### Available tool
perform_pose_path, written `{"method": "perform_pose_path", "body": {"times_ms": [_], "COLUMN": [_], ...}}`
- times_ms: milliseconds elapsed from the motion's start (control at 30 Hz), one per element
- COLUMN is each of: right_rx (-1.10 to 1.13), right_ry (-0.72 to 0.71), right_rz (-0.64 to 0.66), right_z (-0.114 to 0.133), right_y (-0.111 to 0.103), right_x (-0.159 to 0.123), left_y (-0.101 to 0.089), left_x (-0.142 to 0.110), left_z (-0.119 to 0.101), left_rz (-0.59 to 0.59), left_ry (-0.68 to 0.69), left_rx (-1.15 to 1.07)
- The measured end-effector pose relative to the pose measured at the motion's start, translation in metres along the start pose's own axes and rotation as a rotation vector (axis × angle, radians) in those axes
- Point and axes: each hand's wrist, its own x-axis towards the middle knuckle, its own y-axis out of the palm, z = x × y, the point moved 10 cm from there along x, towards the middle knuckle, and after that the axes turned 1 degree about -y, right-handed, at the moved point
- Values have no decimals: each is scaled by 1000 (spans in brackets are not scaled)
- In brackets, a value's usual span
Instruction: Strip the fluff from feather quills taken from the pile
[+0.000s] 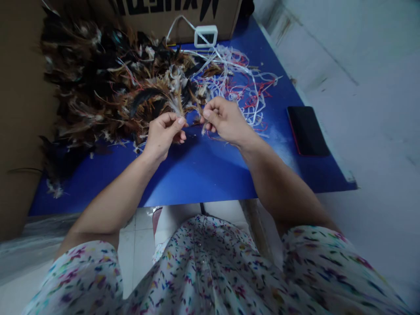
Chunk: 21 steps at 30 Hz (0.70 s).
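Observation:
My left hand [164, 133] pinches the quill end of a feather [177, 103] between thumb and forefinger, its greyish-brown vane pointing up and away from me. Close by on the right, my right hand [228, 120] is closed in a pinch on a small brown feather [197, 108], partly hidden by the fingers. The two hands are slightly apart, just over the table's surface. Behind and left of them spreads a large heap of brown and black feathers [98, 83]. Past my right hand lies a tangle of white and red strings [243, 83].
The blue table [203, 175] meets a pale wall on the right. A dark phone [307, 131] rests near that edge. At the back stand a small white-framed device [206, 36] and a cardboard box [177, 22] with black lettering. More cardboard [22, 109] borders the left side.

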Motion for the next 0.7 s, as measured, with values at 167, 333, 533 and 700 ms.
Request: {"method": "perform_pose_path", "body": {"times_ms": [167,333,533,700], "right_rx": [198,261,254,244], "right_ry": [71,69,39,36], "right_rz": [-45,-80,-73,-46], "right_z": [-5,-3,0,1], "right_y": [2,1,5,9], "right_x": [0,-2,-4,-5], "left_y": [15,28,35,34], "left_x": [-8,-15,-19,-18], "left_z": [6,13,13,11], "left_rz": [95,174,208,199], "left_ry": [-114,-239,-286,-272], "left_rx": [-78,-174,-218,-270]}}
